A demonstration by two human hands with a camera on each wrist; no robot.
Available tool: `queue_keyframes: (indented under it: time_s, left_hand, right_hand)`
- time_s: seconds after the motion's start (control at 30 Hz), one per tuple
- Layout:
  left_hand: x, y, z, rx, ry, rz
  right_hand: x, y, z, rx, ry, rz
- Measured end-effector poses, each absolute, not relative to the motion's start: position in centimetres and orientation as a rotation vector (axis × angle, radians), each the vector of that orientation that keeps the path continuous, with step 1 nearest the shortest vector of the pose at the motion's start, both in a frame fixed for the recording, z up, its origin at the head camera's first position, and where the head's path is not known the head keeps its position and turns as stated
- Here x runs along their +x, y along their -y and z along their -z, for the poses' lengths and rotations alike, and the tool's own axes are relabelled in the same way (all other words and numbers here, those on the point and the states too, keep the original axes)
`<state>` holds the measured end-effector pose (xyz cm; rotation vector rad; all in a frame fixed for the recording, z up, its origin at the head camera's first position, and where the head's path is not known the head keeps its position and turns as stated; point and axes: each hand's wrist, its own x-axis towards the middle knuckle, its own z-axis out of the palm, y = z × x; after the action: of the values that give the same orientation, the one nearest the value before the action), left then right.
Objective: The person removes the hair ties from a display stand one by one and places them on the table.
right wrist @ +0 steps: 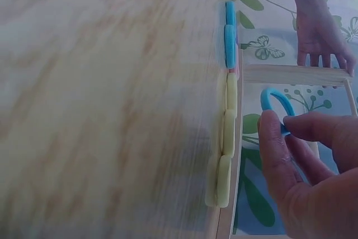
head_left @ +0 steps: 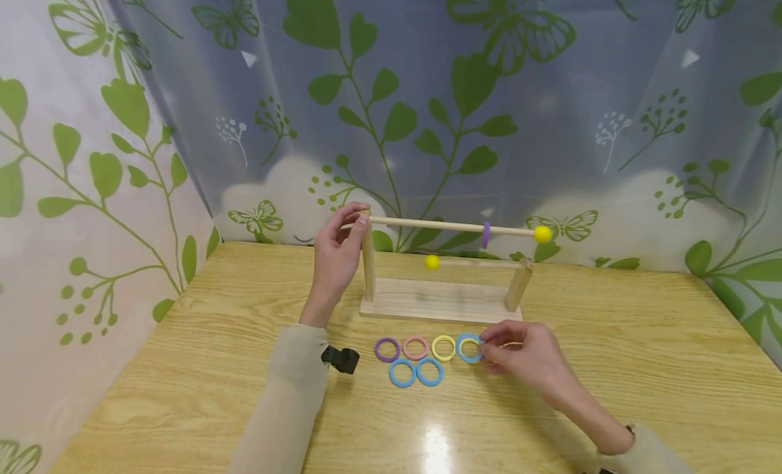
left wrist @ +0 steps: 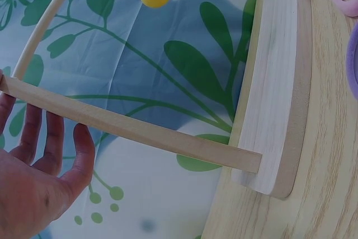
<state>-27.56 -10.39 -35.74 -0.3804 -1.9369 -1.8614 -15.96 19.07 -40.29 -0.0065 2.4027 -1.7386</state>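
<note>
My left hand [head_left: 338, 253] holds the top of the left post [head_left: 368, 267] of a wooden rod stand, fingers and thumb about its upper end. Between thumb and fingertips, my right hand [head_left: 528, 355] pinches a blue ring [right wrist: 274, 92], raised off the table in the right wrist view. From the head, a yellow ring shows through it. A purple ring [head_left: 485, 235] hangs on the stand's upper rod [head_left: 427, 223], towards the yellow ball [head_left: 542, 234] at its right end. The lower rod [head_left: 476, 264] runs from the right post to another yellow ball [head_left: 432, 262].
On the wooden table [head_left: 244, 392], before the stand's base [head_left: 440, 301], lie a purple ring [head_left: 376, 350], a pink ring [head_left: 404, 348] and a yellow ring [head_left: 433, 348], with two blue rings [head_left: 391, 373] nearer me. A patterned curtain [head_left: 391, 66] hangs behind the stand.
</note>
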Motion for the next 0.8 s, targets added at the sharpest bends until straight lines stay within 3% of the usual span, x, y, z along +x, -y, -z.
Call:
queue_keyframes:
  time_s: [0.8]
  left_hand:
    - [-27.54,10.44,35.75,-0.397,1.945,1.851]
  right_hand:
    - [-15.71,-18.81,40.9,-0.147,-2.354,1.611]
